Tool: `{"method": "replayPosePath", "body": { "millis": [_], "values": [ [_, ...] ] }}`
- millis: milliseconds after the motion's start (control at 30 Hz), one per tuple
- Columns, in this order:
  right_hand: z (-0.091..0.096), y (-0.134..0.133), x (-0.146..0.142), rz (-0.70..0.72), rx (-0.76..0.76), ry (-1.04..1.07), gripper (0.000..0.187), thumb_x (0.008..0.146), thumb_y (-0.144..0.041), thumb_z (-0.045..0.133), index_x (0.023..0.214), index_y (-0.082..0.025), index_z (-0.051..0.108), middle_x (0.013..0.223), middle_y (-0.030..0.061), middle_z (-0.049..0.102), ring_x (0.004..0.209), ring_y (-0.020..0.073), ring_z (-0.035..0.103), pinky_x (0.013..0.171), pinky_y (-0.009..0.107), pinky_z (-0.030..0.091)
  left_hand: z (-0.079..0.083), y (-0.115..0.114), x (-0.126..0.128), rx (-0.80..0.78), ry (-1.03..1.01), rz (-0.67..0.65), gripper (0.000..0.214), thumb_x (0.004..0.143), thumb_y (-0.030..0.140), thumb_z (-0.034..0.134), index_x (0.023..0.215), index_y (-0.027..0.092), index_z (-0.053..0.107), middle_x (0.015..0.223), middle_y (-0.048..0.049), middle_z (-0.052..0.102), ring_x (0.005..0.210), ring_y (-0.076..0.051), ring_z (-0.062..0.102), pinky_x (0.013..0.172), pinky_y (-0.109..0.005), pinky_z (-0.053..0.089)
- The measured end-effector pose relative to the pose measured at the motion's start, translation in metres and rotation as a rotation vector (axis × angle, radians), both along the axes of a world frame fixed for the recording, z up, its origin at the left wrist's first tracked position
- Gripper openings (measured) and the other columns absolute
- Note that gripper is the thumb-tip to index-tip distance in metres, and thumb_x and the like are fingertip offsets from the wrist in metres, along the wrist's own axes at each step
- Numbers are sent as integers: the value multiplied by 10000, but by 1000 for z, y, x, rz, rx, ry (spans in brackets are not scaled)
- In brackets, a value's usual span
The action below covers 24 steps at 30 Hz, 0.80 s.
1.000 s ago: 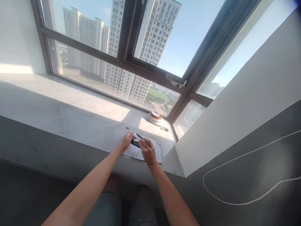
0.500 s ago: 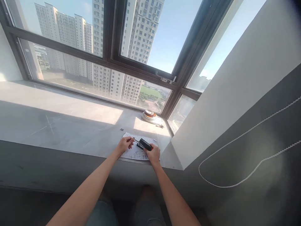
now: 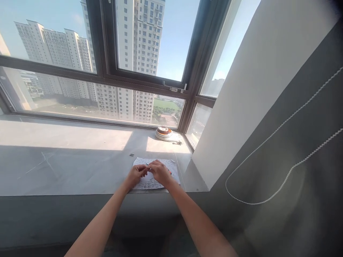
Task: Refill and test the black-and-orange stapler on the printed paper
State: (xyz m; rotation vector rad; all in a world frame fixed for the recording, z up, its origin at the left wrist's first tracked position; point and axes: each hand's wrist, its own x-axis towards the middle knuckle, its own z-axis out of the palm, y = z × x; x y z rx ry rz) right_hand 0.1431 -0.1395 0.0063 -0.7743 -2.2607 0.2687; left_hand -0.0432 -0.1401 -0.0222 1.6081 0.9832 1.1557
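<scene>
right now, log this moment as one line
left hand, right hand: close together; held item: mostly hidden; paper: beneath hands, on sill

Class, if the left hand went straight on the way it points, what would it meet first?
Probably the right hand, directly ahead of the left hand; whether the two touch is unclear.

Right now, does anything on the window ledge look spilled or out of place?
Nothing looks spilled. Only the small dark strips look slightly odd: they lie loose on the ledge, off the paper, beyond the left hand.
</scene>
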Motion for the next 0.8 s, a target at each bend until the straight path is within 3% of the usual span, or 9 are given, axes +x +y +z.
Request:
{"method": "replayPosePath", "body": {
  "millis": [100,233,333,400,533,667,733,800],
  "values": [
    [7,7,9,-94,4,101,221,1003,-188,582,1049,-267,783,983,73,751,973,248,643,886,387,543,-2,2,-2,-49,-45,37,551,855,740,632,884,191,651,616,-4,642,525,-141,529,549,-268,422],
    [11,36,64,-440,-31,294,155,966,-300,625,915,-239,758,934,83,753,901,262,653,920,436,532,-5,4,-4,-96,-47,88,546,875,748,609,953,210,565,619,2,664,508,-142,539,546,-263,429],
    [-6,66,116,-789,-122,294,153,890,-312,662,803,-218,747,821,82,727,794,255,650,813,398,531,-6,5,-4,-88,-49,80,537,889,749,583,949,216,556,609,11,654,503,-140,534,536,-258,421],
    [-24,83,138,-893,-184,243,122,849,-290,680,779,-217,747,794,78,718,785,253,654,777,369,521,-6,6,-4,-86,-57,77,526,896,743,573,949,220,564,605,17,645,499,-138,528,531,-256,419],
    [-52,102,147,-850,-195,150,119,810,-208,687,692,-221,702,824,88,729,886,268,653,794,350,503,-9,5,-6,-84,-65,78,502,908,719,572,947,219,590,612,18,631,519,-139,524,547,-262,432],
    [-59,101,143,-815,-190,155,57,817,-177,680,786,-218,705,932,96,731,1004,277,631,841,346,496,-3,0,-6,-43,-108,139,445,945,657,568,974,216,614,681,6,621,580,-146,524,534,-261,422],
    [-60,97,143,-810,-183,161,114,827,-191,687,936,-215,712,1027,107,718,1055,289,615,858,359,495,13,-7,-4,27,-111,232,425,947,638,574,918,218,631,734,-16,625,632,-162,545,522,-273,433],
    [-61,93,144,-812,-166,146,207,849,-213,684,1056,-212,685,1108,122,689,1083,300,598,869,376,491,40,-21,3,118,-79,370,416,935,624,592,841,223,654,794,-45,653,701,-190,581,568,-312,494]
  ]
}}
